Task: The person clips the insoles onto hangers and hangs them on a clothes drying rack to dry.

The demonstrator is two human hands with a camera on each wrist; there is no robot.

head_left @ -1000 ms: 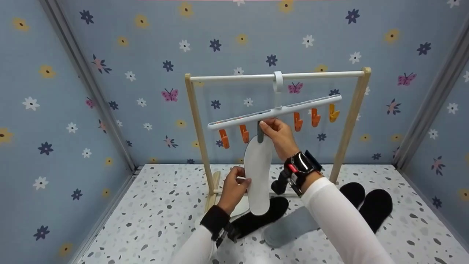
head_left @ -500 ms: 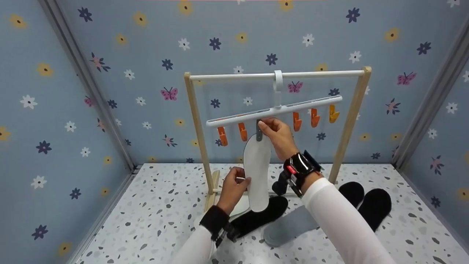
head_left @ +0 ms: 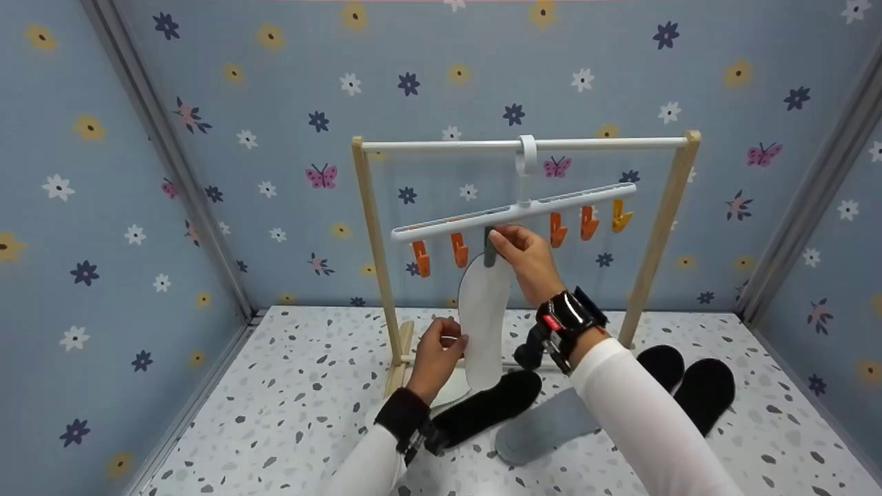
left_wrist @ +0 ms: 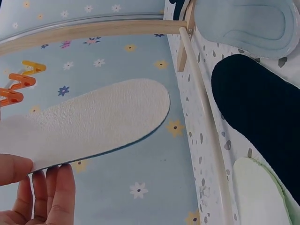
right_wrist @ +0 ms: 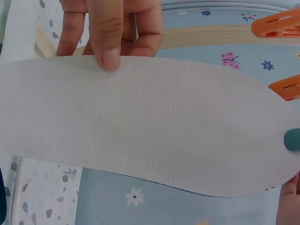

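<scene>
A white insole (head_left: 484, 317) hangs upright under the white hanger bar (head_left: 441, 225), toe and heel ends up and down. My right hand (head_left: 529, 260) pinches the dark green clip (head_left: 490, 248), which overlaps the insole's top end. Lower down, my left hand (head_left: 435, 358) holds the insole's left edge between thumb and fingers. In the left wrist view the insole (left_wrist: 108, 117) shows a thin blue underside edge, with the left hand (left_wrist: 40, 192) pinching it. The right wrist view has the left thumb lying over the insole (right_wrist: 154, 117), and the green clip (right_wrist: 292, 139) at its end.
Several orange clips (head_left: 421, 259) and a yellow clip (head_left: 621, 216) hang from the bar. A wooden-legged rack (head_left: 658, 241) carries the hanger. On the speckled table lie a black insole (head_left: 493, 408), a grey-blue insole (head_left: 544, 430), two more black insoles (head_left: 706, 396) and a pale one (head_left: 451, 390).
The insole's lower end has swung back and slightly up, and my left hand has shifted a little with it. My right hand keeps its pinch on the green clip.
</scene>
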